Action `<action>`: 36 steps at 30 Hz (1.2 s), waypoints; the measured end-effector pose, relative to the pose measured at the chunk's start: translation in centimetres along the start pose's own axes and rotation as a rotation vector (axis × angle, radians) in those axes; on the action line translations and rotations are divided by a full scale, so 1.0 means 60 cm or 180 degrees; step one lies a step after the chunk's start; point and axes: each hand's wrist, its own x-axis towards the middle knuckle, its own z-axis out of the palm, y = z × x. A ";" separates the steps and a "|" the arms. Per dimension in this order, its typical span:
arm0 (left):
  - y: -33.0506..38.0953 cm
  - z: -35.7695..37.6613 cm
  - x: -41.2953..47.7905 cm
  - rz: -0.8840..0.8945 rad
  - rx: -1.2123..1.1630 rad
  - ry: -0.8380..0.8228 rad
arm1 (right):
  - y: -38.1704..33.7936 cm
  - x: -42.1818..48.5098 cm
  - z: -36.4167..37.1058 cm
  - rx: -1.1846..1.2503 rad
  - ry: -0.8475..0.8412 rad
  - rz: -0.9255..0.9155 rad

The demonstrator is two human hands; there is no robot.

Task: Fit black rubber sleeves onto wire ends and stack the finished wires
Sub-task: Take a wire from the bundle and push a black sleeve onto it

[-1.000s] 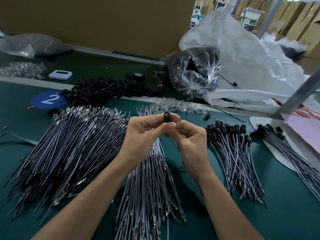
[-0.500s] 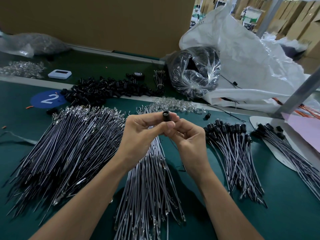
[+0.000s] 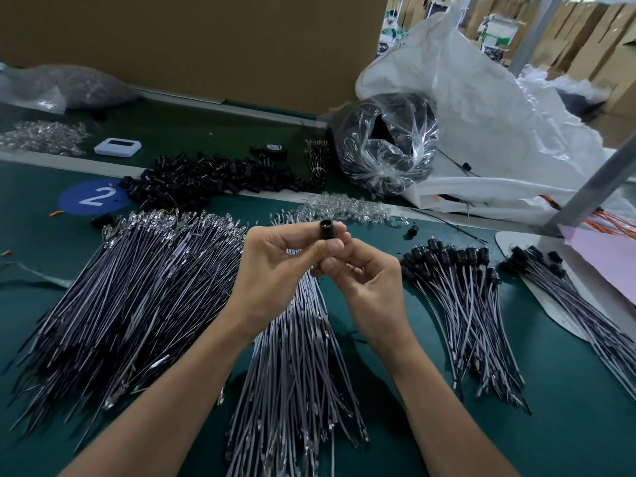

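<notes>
On the green bench (image 3: 568, 407), partway through the job as I judge it: one sleeve is in hand and many wires are bare.

From my remote seat, reading left to right: a big pile of bare wires (image 3: 130, 290) fans across the left, with a heap of loose sleeves (image 3: 213, 180) behind it, and a second bare bundle (image 3: 292, 373) lies under my view of the wrists, so most of the work is left. My operator's left hand (image 3: 275, 270) pinches the black rubber sleeve (image 3: 326, 229) upright between thumb and fingertips, raised above the middle bundle. The right hand (image 3: 368, 287) is curled just below, thumb and forefinger nipping the sleeve's lower end, where I judge the wire enters, though the wire is hidden. Right of the hands lie the finished wires (image 3: 461, 297), sleeved ends away from me, and a further finished stack (image 3: 568, 297).
</notes>
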 end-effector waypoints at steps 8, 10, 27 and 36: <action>-0.015 0.006 -0.004 -0.0381 0.0163 0.0066 | 0.005 -0.005 -0.004 -0.0046 0.0313 0.0060; -0.012 0.006 -0.007 -0.0326 0.0086 0.0151 | 0.006 -0.004 -0.002 -0.0051 0.0261 0.0082; 0.010 -0.001 -0.008 0.0045 0.0513 0.0110 | 0.021 -0.005 0.000 -0.0155 -0.0009 -0.0134; -0.005 0.001 -0.002 -0.0749 -0.0108 0.0260 | 0.015 -0.007 0.000 -0.0240 0.0226 0.0272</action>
